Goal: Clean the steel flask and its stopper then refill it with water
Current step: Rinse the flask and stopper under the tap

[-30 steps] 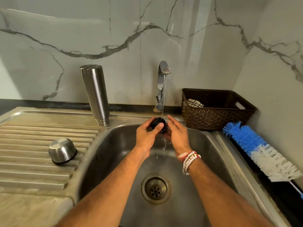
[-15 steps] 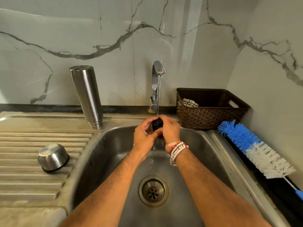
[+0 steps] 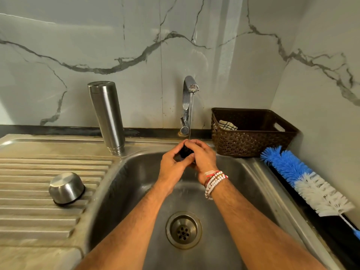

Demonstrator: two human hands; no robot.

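- Stopper: small, black, held over the back of the sink basin, directly under the tap. Only a dark patch of it shows between the 2 hands; its shape cannot be made out.
- Left hand: fingers curled in, gripping the stopper from the left and below, thumb lying against its near side.
- Right hand: fingers curled over the stopper's top and right side, knuckles up. The 2 hands touch each other around it.
- Water: a thin, straight stream falls from the spout onto the right hand's fingers just above the stopper. Both hands look wet.
- Right wrist: several strands of white beads with red thread, a bracelet stack.
- Flask: tall brushed-steel cylinder, matte sheen, ringed grooves at its lower end. It stands on the steel ledge at the basin's back-left corner, well apart from the hands.
- Steel cup: rounded, polished, dark-rimmed, lying mouth-down on the ribbed drainboard.
- Basin: dull stainless steel, round drain with 1 ring of small holes.
- Basket: dark brown, woven-pattern plastic, right of the tap; a checked cloth inside.
- Bottle brush: blue then white bristles, lying along the right counter edge.
- Wall: pale marble, grey veins.
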